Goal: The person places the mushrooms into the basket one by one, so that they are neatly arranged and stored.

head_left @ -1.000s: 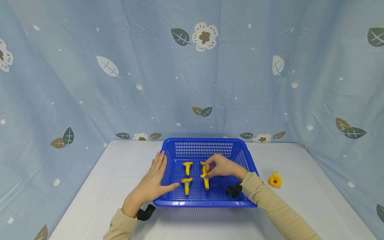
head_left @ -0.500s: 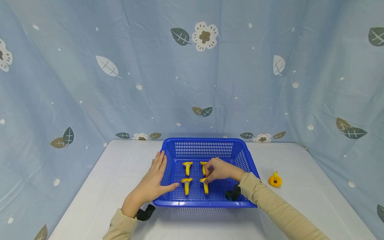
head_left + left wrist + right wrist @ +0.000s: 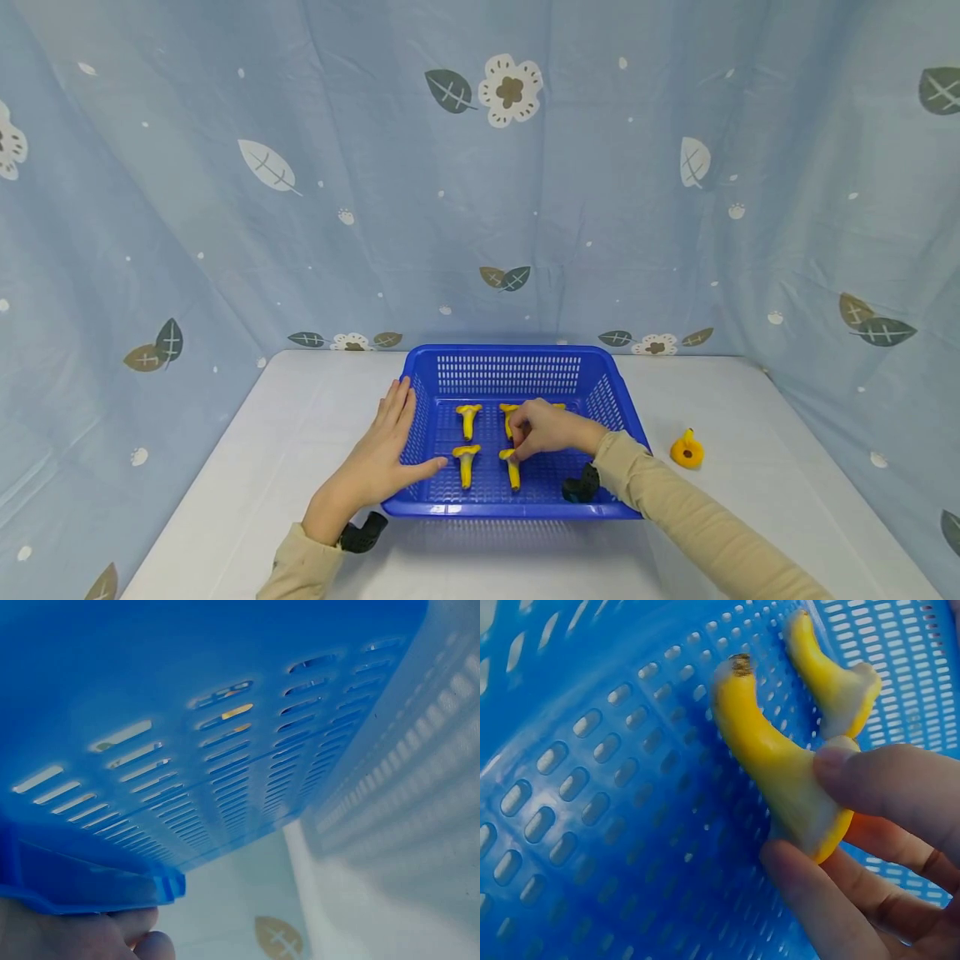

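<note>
My right hand (image 3: 551,427) pinches a yellow chanterelle-like mushroom (image 3: 769,761) by its flared cap, between thumb and fingers. Its stem points toward the front of the blue plastic basket (image 3: 517,510), close over the slotted floor. Just behind lies another mushroom (image 3: 508,417), partly covered by my fingers. Left of these, two more, a back mushroom (image 3: 468,422) and a front mushroom (image 3: 466,467), lie in a column. My left hand (image 3: 382,454) rests along the basket's left rim, fingers straight and thumb spread inward; its fingertips show right at the rim in the left wrist view.
One more yellow mushroom (image 3: 687,450) stands cap down on the white table (image 3: 750,500), right of the basket. A bit of yellow (image 3: 558,406) shows behind my right hand. The patterned blue curtain (image 3: 480,208) hangs behind the table and along both sides.
My right hand has brought the pinched mushroom slightly down and toward the basket's front, level with the front left one. A bit of yellow now shows behind that hand. My left hand stays put.
</note>
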Motion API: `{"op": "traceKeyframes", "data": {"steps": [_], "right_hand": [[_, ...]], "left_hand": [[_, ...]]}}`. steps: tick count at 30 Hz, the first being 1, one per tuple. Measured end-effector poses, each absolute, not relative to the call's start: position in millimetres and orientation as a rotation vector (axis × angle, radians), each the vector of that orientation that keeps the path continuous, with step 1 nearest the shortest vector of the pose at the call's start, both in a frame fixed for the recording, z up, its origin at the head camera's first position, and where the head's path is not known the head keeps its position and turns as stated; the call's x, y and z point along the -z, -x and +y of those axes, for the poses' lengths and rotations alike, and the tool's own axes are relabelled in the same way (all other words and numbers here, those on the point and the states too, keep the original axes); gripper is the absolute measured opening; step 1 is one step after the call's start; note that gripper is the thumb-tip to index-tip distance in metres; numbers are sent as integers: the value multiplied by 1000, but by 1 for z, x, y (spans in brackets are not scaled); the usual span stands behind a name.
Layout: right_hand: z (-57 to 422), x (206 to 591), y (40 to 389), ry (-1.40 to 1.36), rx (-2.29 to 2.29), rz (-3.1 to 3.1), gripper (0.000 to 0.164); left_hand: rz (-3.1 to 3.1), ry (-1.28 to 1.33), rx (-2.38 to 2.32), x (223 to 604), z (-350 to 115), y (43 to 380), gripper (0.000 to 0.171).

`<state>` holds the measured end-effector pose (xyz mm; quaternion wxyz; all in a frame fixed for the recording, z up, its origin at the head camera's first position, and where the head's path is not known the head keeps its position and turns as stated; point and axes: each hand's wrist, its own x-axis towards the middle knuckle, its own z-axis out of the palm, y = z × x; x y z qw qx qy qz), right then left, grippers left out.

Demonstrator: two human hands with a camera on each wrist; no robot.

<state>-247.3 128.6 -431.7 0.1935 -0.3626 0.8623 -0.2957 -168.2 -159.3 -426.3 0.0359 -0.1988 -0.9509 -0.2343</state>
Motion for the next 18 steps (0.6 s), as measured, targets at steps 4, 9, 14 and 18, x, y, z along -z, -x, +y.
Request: {"op": "traceKeyframes", "data": {"steps": [4,9,14,18], "right_hand": [[129,434,248,1022,828,2402,23],[130,434,248,1004,817,2400,23],[130,435,248,983,840,2401,23],[130,436,248,960,820,2415,22]], "left_hand": [[-2915,612,719,427,-160,169,111],[-2908,621,725,428,-160,169,111],[-2905,627,723,428,-161,169,111],[-2900,627,716,429,-161,169,111]]}}
